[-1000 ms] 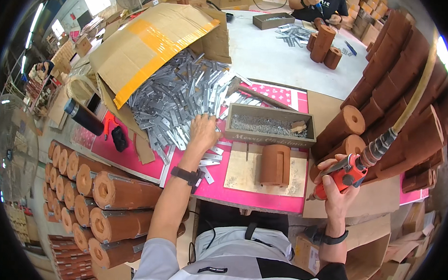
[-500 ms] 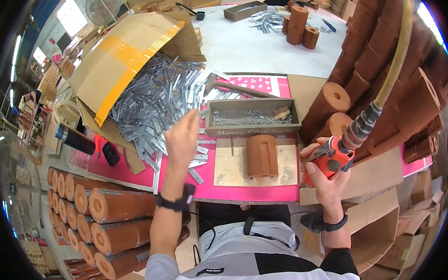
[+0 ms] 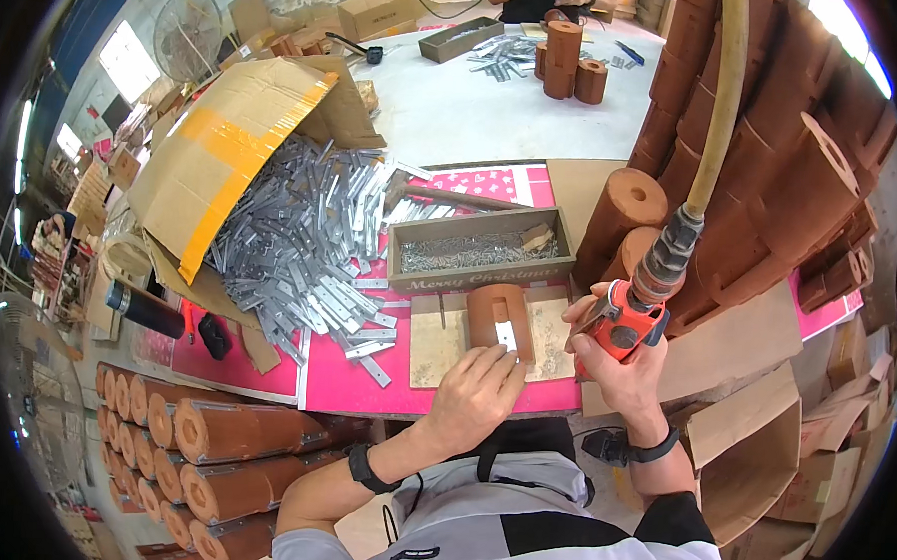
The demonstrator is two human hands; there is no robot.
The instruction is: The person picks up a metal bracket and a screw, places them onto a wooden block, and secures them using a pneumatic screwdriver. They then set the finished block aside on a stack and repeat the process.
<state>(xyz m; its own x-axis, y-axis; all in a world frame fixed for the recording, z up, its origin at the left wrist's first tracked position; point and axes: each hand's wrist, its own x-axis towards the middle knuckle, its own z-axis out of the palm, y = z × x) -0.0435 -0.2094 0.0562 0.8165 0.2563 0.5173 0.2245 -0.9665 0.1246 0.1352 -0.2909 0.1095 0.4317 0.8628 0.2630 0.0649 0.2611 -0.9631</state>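
A short brown cylinder [image 3: 485, 310] with a groove lies on a pale wooden board [image 3: 430, 354]. Between the fingertips of my left hand [image 3: 479, 393] is a flat metal strip [image 3: 507, 335], set along the groove of the cylinder. My right hand [image 3: 627, 373] grips a red air tool [image 3: 622, 328] fed by a yellowish hose [image 3: 721, 122], to the right of the board; the tool's tip is hard to make out. Behind the board stands a wooden box [image 3: 479, 273] of small metal screws or nails.
A tipped cardboard box [image 3: 225, 130] spills many metal strips [image 3: 300, 234] at left. Brown cylinders are stacked at lower left [image 3: 242, 431] and along the right [image 3: 731, 232]. A hammer [image 3: 462, 197] lies behind the wooden box. Across the white table a person [image 3: 541, 4] works.
My left hand has come from beside the strip pile, right and nearer, to the cylinder, where a metal strip now lies in its groove. The right hand still holds the air tool.
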